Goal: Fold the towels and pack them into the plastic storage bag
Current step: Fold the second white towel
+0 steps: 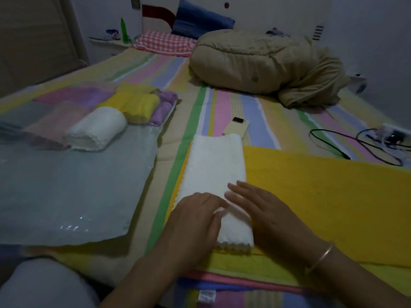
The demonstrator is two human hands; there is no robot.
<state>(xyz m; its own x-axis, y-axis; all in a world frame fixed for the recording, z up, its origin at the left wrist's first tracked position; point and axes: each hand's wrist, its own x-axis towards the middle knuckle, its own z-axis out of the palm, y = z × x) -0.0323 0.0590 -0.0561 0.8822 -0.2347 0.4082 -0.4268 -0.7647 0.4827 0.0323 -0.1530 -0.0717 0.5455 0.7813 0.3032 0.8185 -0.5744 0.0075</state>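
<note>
**Two grips on a roll that could slip**

Across the bed (233, 112), well left of the grips, lies the bag (66, 192), with several rolled towels (97, 127) at its far end. Under and to the right of the grips spreads a yellow towel (322, 196). On its left edge sits the white towel (213, 165), folded into a long strip that runs away from the grips. Its near end is thickened into the start of a roll between them.

The right grip (264, 214) is spread, fingers straight and pressing flat on the strip. The left grip (195, 221) bends over the roll. Whether it pinches the cloth I cannot tell, since blur hides the thumb.

The likely risks: uneven pressure from the two grips would send the roll crooked. The yellow towel beneath may drag and bunch. A phone (236, 126) just beyond the strip's far end could get caught.
</note>
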